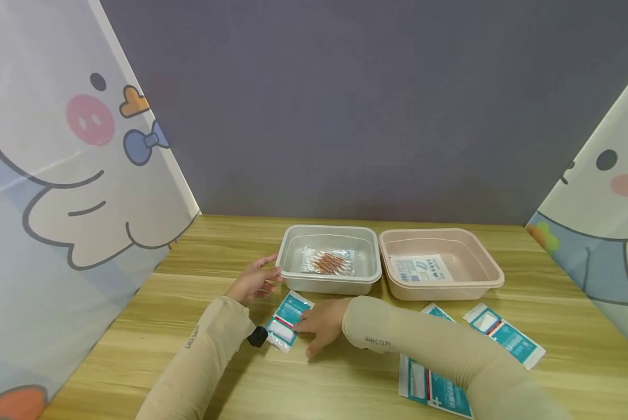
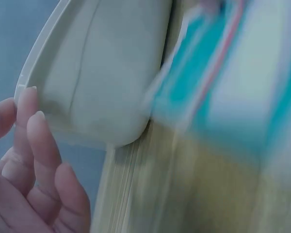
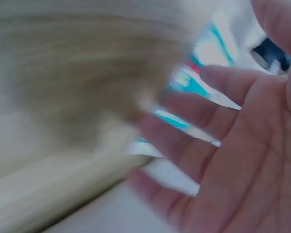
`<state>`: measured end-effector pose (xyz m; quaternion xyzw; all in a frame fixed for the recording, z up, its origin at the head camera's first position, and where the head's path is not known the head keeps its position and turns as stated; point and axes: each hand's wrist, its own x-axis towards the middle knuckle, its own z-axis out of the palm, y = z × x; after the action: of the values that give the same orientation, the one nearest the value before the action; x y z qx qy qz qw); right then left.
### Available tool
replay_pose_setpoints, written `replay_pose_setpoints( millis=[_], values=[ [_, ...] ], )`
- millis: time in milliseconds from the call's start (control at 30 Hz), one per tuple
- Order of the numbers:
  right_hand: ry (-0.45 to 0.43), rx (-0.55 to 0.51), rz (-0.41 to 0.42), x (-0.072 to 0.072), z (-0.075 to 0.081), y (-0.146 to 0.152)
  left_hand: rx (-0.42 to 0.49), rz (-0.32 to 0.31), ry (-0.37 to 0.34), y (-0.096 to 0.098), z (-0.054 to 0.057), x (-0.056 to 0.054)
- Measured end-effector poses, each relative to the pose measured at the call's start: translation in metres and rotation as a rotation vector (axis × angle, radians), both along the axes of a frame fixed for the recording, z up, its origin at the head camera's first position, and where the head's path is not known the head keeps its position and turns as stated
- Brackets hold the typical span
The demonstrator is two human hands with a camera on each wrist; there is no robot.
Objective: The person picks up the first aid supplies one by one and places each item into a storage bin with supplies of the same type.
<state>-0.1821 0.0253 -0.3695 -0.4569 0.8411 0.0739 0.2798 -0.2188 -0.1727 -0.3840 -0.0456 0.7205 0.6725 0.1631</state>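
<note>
My left hand (image 1: 253, 280) is at the left side of a light grey plastic tray (image 1: 326, 286). In the left wrist view its thumb and index finger pinch the tray's rim (image 2: 22, 80). A clear bag of cotton swabs (image 1: 328, 262) with brown sticks lies inside the tray. In front of the tray a teal-and-white packet (image 1: 291, 308) lies flat on the table. My right hand (image 1: 326, 324) reaches over that packet's right edge, fingers extended and apart; the right wrist view is too blurred to show whether they touch it.
A pink tray (image 1: 481, 283) stands right beside the grey one, with a white printed packet (image 1: 421, 268) inside. Further teal-and-white packets (image 1: 505, 335) lie at the right, partly under my right forearm. A grey wall (image 1: 345, 116) closes the table's back, with cartoon-printed panels at the sides.
</note>
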Motion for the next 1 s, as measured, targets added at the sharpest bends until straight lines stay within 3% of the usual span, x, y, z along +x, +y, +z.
replay_pose_setpoints(
  millis=[67, 200, 333, 433, 567, 1000],
  values=[
    [-0.058, -0.051, -0.051, -0.003, 0.005, 0.007, 0.001, -0.003, 0.003, -0.001, -0.001, 0.0],
    [-0.086, -0.222, -0.112, -0.014, 0.003, 0.018, -0.004, 0.003, 0.001, -0.002, -0.003, -0.001],
    [-0.071, -0.407, -0.158, -0.021, -0.006, 0.024, -0.01, 0.013, -0.006, -0.002, -0.004, -0.001],
    [-0.032, -0.489, -0.178, -0.021, -0.011, 0.024, -0.016, 0.021, -0.007, 0.0, -0.003, -0.002],
    [0.053, -0.513, -0.109, -0.018, -0.018, 0.022, -0.024, 0.022, -0.006, 0.003, -0.002, -0.002],
    [0.103, -0.539, -0.052, -0.017, -0.015, 0.019, -0.037, 0.017, -0.006, -0.001, -0.002, -0.003]
  ],
)
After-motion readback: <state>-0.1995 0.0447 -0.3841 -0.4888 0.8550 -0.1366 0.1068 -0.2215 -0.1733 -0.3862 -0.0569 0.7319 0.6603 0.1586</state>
